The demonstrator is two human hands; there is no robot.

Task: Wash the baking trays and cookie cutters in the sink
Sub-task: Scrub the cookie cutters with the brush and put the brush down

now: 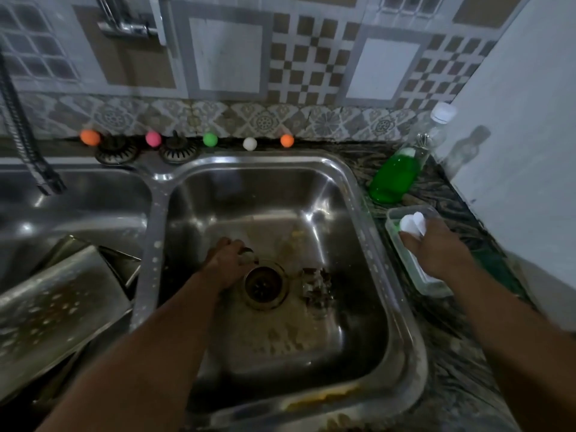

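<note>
My left hand [229, 263] pinches a small metal cookie cutter [247, 255] beside the round drain [265, 285], my right hand [436, 247] grips a white foamy sponge [411, 222]; I should scrub every edge.

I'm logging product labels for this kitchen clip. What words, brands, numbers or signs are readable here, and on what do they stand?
None can be read.
Bottle of green liquid: clear, no label visible on the side that shows.
Clear plastic container by the right hand: no print visible.
Wall tiles: patterns only, no lettering.
Baking trays and sink: no stamp or marking can be made out.
</note>
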